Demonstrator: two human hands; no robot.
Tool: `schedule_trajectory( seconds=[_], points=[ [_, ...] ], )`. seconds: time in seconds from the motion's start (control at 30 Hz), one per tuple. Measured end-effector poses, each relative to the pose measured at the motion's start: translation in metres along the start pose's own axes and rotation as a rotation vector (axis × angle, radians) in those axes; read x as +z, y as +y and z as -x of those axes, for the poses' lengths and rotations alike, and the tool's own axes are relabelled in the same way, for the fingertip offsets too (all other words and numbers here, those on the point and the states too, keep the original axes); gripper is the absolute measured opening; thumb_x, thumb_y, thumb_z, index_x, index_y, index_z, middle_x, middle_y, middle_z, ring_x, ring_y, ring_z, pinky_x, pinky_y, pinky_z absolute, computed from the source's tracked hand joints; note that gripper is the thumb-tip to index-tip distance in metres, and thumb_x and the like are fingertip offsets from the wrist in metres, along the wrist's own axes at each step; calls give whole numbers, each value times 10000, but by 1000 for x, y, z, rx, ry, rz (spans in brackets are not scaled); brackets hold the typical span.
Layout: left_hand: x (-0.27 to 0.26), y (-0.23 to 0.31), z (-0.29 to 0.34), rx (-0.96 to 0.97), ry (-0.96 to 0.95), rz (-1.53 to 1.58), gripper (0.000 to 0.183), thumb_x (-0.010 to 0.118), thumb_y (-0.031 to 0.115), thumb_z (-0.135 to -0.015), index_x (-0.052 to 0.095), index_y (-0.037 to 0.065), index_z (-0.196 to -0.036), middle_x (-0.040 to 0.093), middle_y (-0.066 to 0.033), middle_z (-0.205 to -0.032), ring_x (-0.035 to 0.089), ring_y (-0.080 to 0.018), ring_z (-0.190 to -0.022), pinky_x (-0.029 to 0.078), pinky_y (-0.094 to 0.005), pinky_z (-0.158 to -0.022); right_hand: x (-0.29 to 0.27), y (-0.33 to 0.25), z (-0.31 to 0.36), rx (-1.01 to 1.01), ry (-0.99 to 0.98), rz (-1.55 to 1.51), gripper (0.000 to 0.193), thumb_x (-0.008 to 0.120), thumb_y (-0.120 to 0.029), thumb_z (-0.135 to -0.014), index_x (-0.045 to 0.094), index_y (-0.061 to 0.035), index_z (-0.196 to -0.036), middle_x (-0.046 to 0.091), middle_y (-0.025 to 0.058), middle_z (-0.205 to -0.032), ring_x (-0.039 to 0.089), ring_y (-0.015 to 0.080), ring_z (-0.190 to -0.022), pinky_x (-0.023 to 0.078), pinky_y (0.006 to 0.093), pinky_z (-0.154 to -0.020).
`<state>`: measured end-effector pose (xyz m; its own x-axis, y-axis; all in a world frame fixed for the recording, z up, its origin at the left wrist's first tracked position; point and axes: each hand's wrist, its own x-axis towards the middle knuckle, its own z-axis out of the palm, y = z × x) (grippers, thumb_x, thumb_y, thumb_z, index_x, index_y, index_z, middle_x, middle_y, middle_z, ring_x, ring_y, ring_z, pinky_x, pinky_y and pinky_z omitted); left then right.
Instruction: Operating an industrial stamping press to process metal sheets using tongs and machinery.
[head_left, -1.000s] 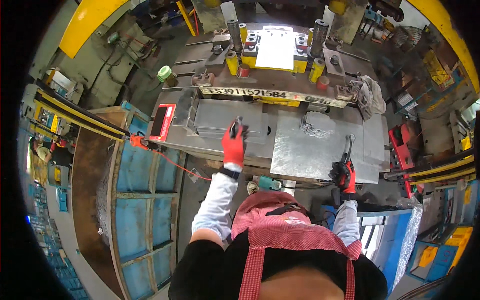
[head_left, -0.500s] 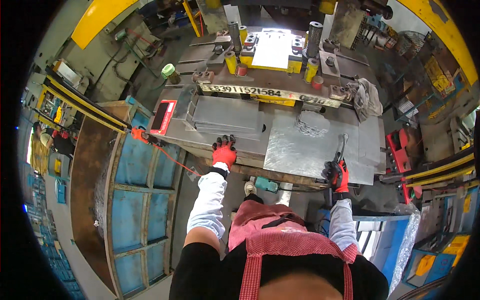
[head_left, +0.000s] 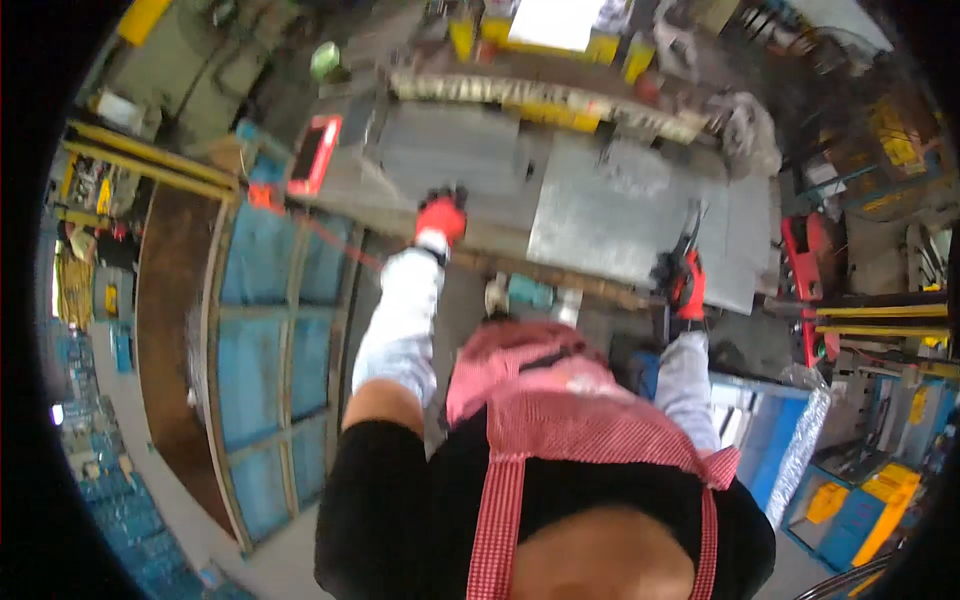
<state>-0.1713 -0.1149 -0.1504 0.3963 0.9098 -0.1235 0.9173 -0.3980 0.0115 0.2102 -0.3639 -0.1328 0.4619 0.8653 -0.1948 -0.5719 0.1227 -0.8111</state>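
My left hand (head_left: pixel 442 215), in a red glove with dark fingertips, rests at the near edge of a stack of thin grey metal sheets (head_left: pixel 440 150). Its fingers look spread, though motion blurs them. In my right hand (head_left: pixel 684 285), gloved alike, is a slim metal tongs-like tool (head_left: pixel 691 226), its tip pointing away from me. The tool lies over the right part of a large bright metal sheet (head_left: pixel 590 210). Farther back on that sheet sits a small pile of cut metal pieces (head_left: pixel 637 168), blurred.
Beyond the sheets runs a press die's pale front bar (head_left: pixel 470 90), with a white-lit plate (head_left: pixel 553 22) behind. A red-edged phone (head_left: pixel 315 155) lies left, a grey rag (head_left: pixel 748 135) right. A blue-panelled rack (head_left: pixel 262 365) stands at my left.
The whole view has shifted, so the bench sits higher in the picture, and it is blurred. Both hands keep about the same places at the bench; the right still holds the tool.
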Motion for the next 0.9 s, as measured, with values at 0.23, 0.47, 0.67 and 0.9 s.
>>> schedule_trajectory(
  seconds=[0.23,0.47,0.67,0.9],
  points=[
    [-26,14,2,-70,-201,94,534,442,291,-799,328,282,-1321,282,-96,-1391,258,-343,-1269,217,-480,-1019,-34,8,-4,149,50,38,221,505,-226,-844,506,-59,-988,586,136,-916,558,248,-710,469,401,-663],
    [-19,6,3,-102,-195,220,519,456,274,-796,347,268,-1303,279,-93,-1390,281,-346,-1254,233,-486,-1004,-27,6,-4,112,24,93,232,517,-228,-837,487,-90,-1021,589,150,-963,573,267,-763,472,431,-689],
    [1,16,-2,-2,20,15,531,408,285,-837,257,241,-1345,289,-84,-1386,254,-356,-1266,230,-531,-992,-95,24,-21,42,11,223,285,521,-247,-837,476,-102,-1079,586,109,-916,571,225,-700,482,375,-615],
    [-15,16,10,-11,47,95,540,442,213,-796,287,221,-1313,336,-146,-1336,317,-381,-1211,282,-530,-952,-20,5,-2,69,44,-83,174,551,-112,-803,432,-102,-929,553,110,-736,518,192,-546,454,346,-486]
  ],
)
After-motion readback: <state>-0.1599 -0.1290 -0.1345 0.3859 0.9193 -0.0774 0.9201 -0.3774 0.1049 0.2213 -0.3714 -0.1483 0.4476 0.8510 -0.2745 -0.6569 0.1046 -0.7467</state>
